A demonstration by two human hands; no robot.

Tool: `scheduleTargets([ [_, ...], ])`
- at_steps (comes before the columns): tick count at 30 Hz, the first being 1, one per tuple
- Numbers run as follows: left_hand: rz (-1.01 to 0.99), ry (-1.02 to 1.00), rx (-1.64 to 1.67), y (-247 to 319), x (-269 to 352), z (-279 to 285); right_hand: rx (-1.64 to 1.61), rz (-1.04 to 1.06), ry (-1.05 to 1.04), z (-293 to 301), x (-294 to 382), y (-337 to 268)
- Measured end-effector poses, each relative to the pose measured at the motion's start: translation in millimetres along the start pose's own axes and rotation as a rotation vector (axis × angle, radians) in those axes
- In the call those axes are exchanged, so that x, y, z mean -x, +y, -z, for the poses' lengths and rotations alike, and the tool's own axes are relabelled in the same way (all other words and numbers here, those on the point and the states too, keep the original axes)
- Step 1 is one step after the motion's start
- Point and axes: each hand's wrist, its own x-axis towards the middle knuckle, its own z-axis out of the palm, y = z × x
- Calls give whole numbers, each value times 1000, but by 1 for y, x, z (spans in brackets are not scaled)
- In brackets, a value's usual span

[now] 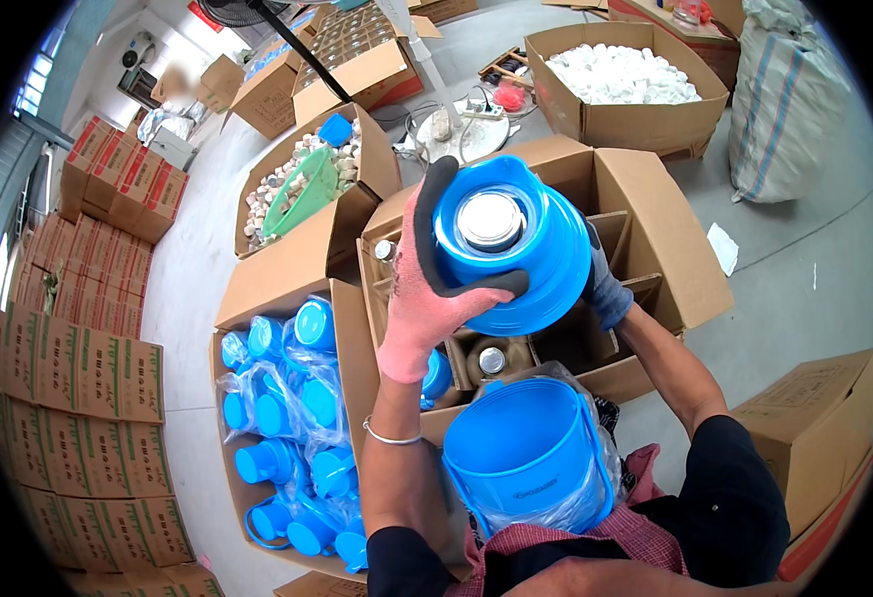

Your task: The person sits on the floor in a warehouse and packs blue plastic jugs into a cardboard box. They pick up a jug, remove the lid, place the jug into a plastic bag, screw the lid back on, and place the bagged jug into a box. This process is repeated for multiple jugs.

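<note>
My left hand [436,283], in a pink glove with a dark palm, grips a blue plastic vacuum-flask top [548,269] with a silvery bottle mouth [490,219] in its centre. On the far side, my right hand [604,287], in a dark blue-grey glove, also holds it, partly hidden. Below them is a divided cardboard box [675,216], where a flask liner with a silvery top [492,361] stands in one compartment. Close to my body sits an open blue plastic bucket-shaped casing [526,440] with a handle, partly in clear plastic.
At the left, a carton holds several bagged blue flask parts [272,414]. Beyond it stands a carton of small stoppers with a green basket [303,194]. White caps [616,74] fill another carton, beside a woven sack [787,112]. A fan stand base [463,134] and cables lie ahead.
</note>
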Motion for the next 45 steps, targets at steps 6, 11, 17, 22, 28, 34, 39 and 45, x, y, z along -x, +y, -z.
scheduleTargets([
  [6, 57, 60, -28, 1, 6, 15, 296, 192, -67, -2, -3, -23],
  [11, 10, 188, -230, 6, 21, 1, 249, 130, -69, -1, 3, -31],
  [17, 31, 217, -180, 5, 15, -2, -137, 99, -202, 4, 31, -10],
  [22, 129, -3, 59, 2, 10, 25, 130, 78, -287, 1, 35, -8],
  [28, 145, 46, 137, -3, 16, 3, 40, -6, -312, 5, 30, -10],
  [34, 174, -15, 35, -9, 15, 18, 146, 43, -343, 8, 22, -20],
  [39, 188, -121, 85, -11, 14, 23, 312, 156, -364, 14, 23, -8],
  [45, 360, 55, 133, -18, 35, 17, 176, 269, -226, 1, 18, -22],
])
